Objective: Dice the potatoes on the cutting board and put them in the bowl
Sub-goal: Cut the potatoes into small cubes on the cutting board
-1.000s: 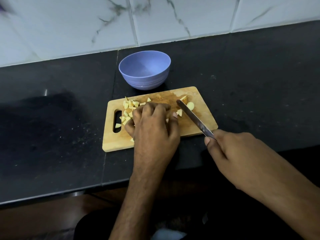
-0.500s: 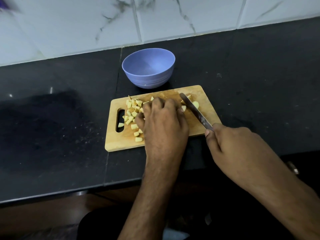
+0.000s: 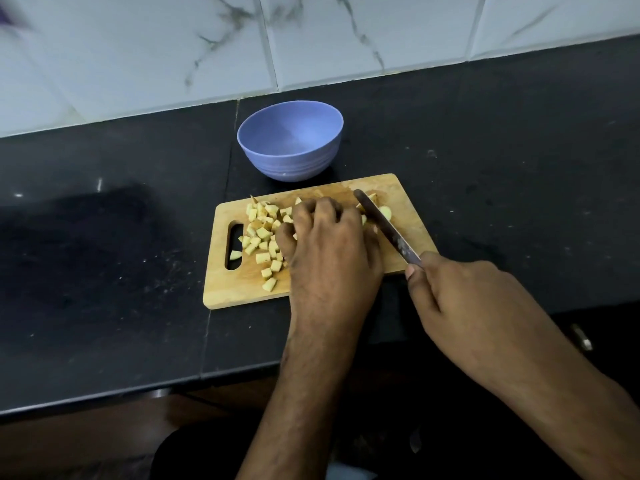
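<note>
**Dicing under way, bowl unfilled**

Black desk (image 3: 104,271) under marble tiles. Centre frame, cutting board (image 3: 408,199) strewn with potato dice (image 3: 263,233). Left hand (image 3: 332,251), fingers curled, steadying an uncut piece, mostly hidden. Right hand (image 3: 460,299) gripping knife (image 3: 384,226). Above, bowl (image 3: 290,140) within reach.

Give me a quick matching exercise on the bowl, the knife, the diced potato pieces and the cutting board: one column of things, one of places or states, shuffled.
Things:
1. bowl
2. knife
3. diced potato pieces
4. cutting board

Places or states:
A. held in the right hand
B. empty, beyond the board
C. lying on the black counter
D. heaped near the handle slot

Pairs: 1-B, 2-A, 3-D, 4-C
</note>
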`<state>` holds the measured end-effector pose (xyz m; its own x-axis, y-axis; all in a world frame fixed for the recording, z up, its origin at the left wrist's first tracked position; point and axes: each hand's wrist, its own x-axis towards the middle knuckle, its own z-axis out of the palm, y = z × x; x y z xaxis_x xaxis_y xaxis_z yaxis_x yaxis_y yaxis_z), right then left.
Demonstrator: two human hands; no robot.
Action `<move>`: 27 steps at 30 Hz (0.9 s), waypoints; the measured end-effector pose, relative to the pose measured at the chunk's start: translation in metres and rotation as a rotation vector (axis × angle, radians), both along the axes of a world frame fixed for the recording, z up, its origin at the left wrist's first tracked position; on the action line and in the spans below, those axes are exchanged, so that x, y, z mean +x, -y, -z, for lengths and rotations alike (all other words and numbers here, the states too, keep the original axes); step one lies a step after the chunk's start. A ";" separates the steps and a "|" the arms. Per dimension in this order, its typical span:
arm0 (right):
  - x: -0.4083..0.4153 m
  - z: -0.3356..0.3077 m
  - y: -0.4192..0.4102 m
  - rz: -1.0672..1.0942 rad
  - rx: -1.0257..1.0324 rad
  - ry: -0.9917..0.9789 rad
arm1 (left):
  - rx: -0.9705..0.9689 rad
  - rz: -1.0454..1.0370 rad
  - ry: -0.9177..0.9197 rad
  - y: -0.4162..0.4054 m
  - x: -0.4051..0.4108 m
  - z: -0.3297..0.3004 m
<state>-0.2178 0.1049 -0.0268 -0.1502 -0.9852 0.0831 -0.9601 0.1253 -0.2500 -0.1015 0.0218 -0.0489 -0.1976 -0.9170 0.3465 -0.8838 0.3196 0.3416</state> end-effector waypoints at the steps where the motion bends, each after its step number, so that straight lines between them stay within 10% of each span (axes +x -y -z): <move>1: 0.000 -0.001 0.000 0.001 0.005 0.005 | 0.016 -0.004 0.004 0.002 -0.001 0.000; 17: 0.003 -0.007 0.000 0.020 0.044 -0.017 | 0.016 -0.271 -0.218 0.003 0.008 0.000; 27: -0.007 -0.008 -0.002 0.123 0.123 0.388 | -0.117 0.130 -0.026 -0.002 -0.009 0.001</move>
